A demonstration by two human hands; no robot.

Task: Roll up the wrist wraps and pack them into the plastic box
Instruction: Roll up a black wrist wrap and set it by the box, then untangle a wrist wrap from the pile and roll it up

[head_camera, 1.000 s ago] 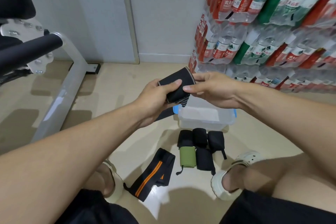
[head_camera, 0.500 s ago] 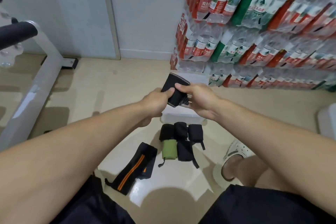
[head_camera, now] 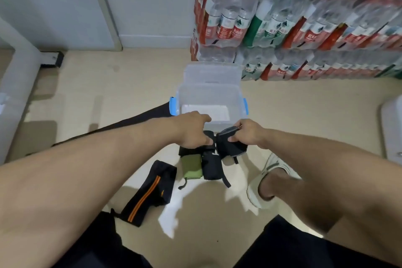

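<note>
Both hands [head_camera: 219, 134] grip a black wrist wrap [head_camera: 231, 145] before the open plastic box [head_camera: 210, 93].

A storeroom or gym back room is suggested. Shrink-wrapped packs of bottled water [head_camera: 304, 17] are stacked high against the wall at the upper right of the frame. A grey metal equipment frame [head_camera: 19, 67] is seen at the left edge, on a beige tiled floor [head_camera: 108, 93].

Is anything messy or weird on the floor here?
A little. The black wrap with orange stripes lies flat and crooked, apart from the rolled wraps, and it is not rolled yet. The green rolled wrap has a loose strap trailing out. The plastic box sits open and looks fine. Nothing is spilled or broken.
</note>
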